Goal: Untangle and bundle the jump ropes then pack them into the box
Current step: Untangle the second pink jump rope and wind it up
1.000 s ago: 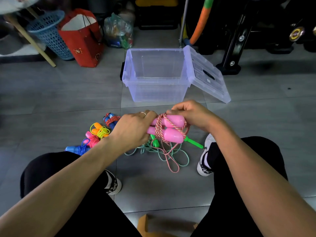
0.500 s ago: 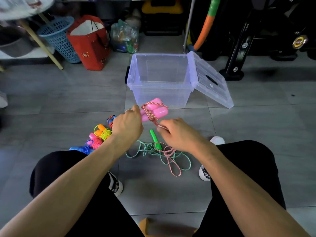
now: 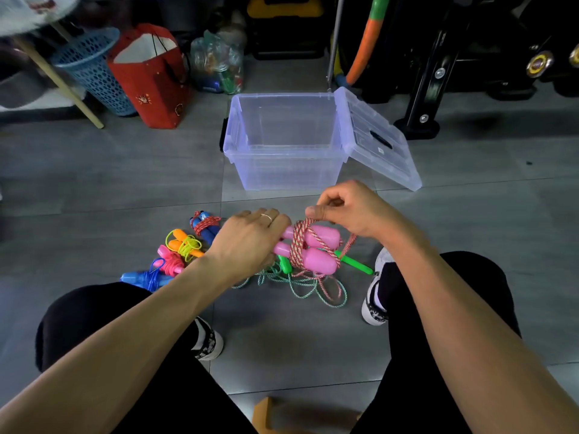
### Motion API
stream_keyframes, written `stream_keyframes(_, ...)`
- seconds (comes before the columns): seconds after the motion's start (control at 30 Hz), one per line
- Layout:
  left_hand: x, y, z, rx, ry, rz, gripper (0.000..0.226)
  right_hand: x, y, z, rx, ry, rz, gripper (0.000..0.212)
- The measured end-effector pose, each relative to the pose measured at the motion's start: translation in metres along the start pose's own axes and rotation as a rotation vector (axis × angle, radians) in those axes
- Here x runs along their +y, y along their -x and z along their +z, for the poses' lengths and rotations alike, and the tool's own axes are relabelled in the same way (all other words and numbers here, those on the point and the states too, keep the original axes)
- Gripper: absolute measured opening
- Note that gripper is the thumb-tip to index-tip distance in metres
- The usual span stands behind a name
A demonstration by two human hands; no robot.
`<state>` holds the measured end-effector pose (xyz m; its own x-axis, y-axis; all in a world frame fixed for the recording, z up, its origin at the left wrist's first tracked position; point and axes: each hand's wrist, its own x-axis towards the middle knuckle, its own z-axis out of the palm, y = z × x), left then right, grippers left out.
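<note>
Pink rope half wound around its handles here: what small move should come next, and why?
Probably another turn: the right hand pinches the red-white cord above the pink handles that the left hand grips, while slack cord still lies on the floor.

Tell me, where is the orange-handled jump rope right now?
In the head view the orange-handled jump rope lies bundled on the floor, left of the left hand, between the blue-handled bundle with red cord and the pink bundle.
</note>
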<state>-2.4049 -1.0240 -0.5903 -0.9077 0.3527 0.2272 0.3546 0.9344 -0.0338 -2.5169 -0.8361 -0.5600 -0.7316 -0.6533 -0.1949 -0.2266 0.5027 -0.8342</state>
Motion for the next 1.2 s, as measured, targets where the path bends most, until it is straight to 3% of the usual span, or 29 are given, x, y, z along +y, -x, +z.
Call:
stream_keyframes(0.1,-0.004,0.003,-0.004,0.123,0.036,-0.086,0.032,0.002,0.004,0.005,-0.068,-0.248,0.09,0.033)
stream_keyframes(0.23,0.001,0.006,-0.006,0.147,0.064,-0.229,0.038,0.004,0.006,0.021,-0.099,-0.438,0.173,0.022)
stream_keyframes(0.4,0.005,0.005,-0.003,0.152,0.383,-0.477,0.018,0.001,0.008,0.031,-0.057,-0.634,0.226,0.031)
stream_keyframes(0.5,0.007,0.0,-0.001,0.154,0.517,-0.653,0.019,-0.006,0.012,0.038,0.005,-0.462,0.177,0.03)
stream_keyframes(0.63,0.009,-0.007,0.003,0.086,0.556,-0.81,0.014,-0.011,0.014,0.049,0.062,0.035,0.048,0.031)
stream_keyframes(0.7,0.01,-0.009,0.002,0.04,0.546,-0.817,0.013,-0.013,0.013,0.052,0.05,-0.046,0.088,0.028)
stream_keyframes(0.77,0.012,-0.01,-0.002,-0.026,0.42,-0.8,0.012,-0.015,0.011,0.052,-0.004,-0.345,0.202,0.029)
stream_keyframes(0.83,0.014,-0.012,-0.007,-0.1,0.223,-0.755,0.015,-0.014,0.007,0.053,-0.029,-0.531,0.296,0.046)
stream_keyframes(0.93,0.02,-0.016,-0.014,-0.157,0.015,-0.645,0.02,-0.015,0.006,0.057,0.074,-0.634,0.404,0.076)
stream_keyframes(1.0,0.025,-0.019,-0.016,-0.144,-0.014,-0.579,0.022,-0.014,0.006,0.06,0.19,-0.657,0.456,0.07)
stream_keyframes(1.1,0.027,-0.016,-0.013,-0.035,0.102,-0.524,0.025,-0.012,0.006,0.062,0.322,-0.745,0.449,0.053)
stream_keyframes(1.2,0.018,-0.013,-0.016,0.066,0.509,-0.587,0.029,-0.016,0.003,0.058,0.37,-0.785,0.432,0.046)
